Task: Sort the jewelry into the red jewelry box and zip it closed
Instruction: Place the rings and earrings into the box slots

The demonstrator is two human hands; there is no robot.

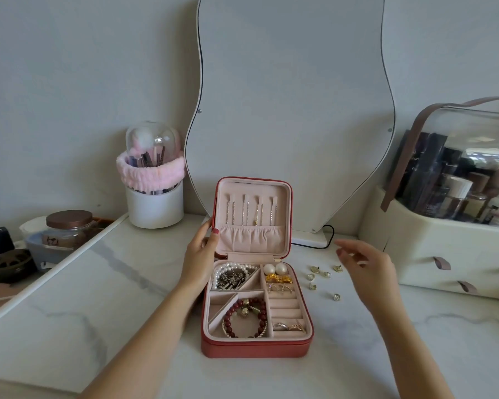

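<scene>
Marble tabletop (104, 283), left hand (198, 260) gripping red jewelry box (255, 348) lid, right hand (366, 264) open, empty, above earrings (324, 279)

Soft even daylight, faint shadows, right hand (366, 264) motion-blurred (slightly), wide-angle bending at edges

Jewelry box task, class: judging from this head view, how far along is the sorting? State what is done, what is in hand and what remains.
Done: the box already holds pearls, a red bracelet, rings and chains on the lid hooks. In hand: the left hand steadies the open lid; the right hand hovers empty above the loose earrings. Left: those earrings lie on the table beside the box, and it is unzipped.
</scene>
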